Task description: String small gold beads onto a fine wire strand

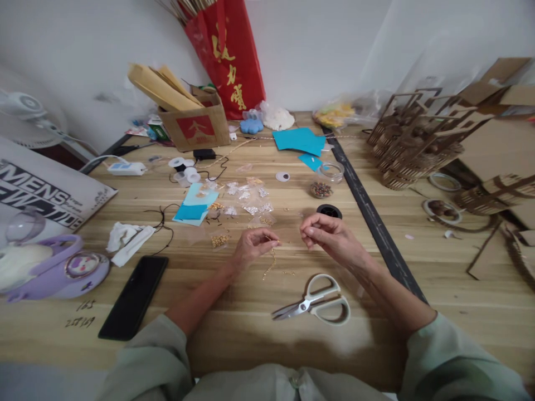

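My left hand (252, 246) is closed in a pinch, thumb against forefinger, and a thin gold chain (271, 265) dangles below its fingertips. To the right, my right hand (332, 238) is also pinched, apart from the left; anything between its fingertips is too small to make out. A short gold piece of chain (288, 273) lies on the wood between and below the hands. Closer to me rest scissors (311, 301) with pale handles, blades pointing left. Just behind my right hand sits a black spool (329, 211).
Small bags of silvery charms (251, 200) and a pile of gold beads (219, 241) lie behind and left of my left hand. A dish of brown beads (321, 190) stands farther back. A black phone (134, 298) is at left, wooden baskets (401, 145) at right.
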{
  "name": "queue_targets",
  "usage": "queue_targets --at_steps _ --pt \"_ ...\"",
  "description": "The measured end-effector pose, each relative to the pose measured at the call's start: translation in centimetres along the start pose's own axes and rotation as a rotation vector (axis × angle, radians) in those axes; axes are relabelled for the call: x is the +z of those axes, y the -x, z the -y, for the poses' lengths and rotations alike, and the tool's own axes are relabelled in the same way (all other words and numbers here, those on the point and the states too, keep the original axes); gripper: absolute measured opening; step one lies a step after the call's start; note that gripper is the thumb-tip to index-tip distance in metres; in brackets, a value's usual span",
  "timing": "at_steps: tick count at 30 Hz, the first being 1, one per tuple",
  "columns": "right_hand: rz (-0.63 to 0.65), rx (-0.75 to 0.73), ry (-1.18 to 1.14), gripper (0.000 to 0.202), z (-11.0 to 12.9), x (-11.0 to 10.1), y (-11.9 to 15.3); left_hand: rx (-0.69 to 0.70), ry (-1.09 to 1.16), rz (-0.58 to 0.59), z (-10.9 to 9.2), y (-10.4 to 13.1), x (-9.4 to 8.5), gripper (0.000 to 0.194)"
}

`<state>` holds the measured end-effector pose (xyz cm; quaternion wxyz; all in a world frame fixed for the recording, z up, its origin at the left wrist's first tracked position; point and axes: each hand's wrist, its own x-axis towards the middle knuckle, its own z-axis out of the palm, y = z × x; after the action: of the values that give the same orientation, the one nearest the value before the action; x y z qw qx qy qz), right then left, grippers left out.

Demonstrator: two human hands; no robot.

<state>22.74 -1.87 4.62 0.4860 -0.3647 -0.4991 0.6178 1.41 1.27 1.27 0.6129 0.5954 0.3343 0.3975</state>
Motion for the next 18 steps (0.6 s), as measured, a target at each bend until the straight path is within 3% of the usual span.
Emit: queue_targets --at_steps 7,18 --pt "0.068 0.017 0.069 0.013 0.2 0.3 0.3 -0.04 0.106 -0.006 0.5 0.0 0.0 0.02" --pt "0.058 0.028 0.087 0.014 0.2 0.2 0.2 -0.107 0.262 0.055 1.0 0.0 -0.1 0.019"
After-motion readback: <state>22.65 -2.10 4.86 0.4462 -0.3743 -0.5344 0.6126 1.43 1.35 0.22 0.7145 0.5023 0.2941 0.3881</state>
